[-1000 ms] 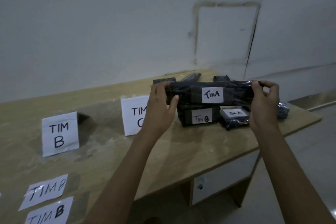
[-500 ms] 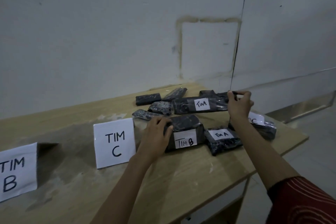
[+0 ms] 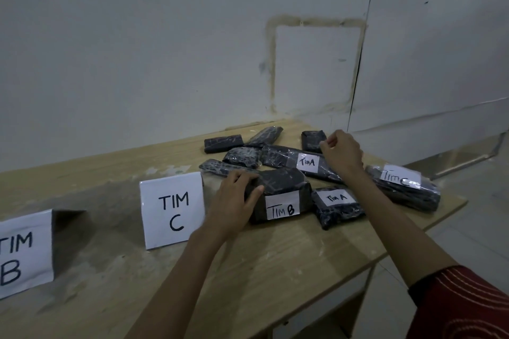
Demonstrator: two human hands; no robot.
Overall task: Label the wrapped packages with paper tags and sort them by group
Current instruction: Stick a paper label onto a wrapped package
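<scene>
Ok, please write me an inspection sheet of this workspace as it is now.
Surface: wooden table, dusty patches.
Job's things: TIM B package, long TIM A package, small TIM A package, TIM C package; untagged packages behind; TIM C sign and TIM B sign standing.
Clutter: nothing seen.
Hands: left hand grips the TIM B package; right hand curled by the long TIM A package, hold unclear.
Cables: nothing seen.
Surroundings: white wall, floor.

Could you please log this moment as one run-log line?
left hand: grips TIM B package | right hand: curled over long TIM A package, grip unclear | sorting: not done
</scene>
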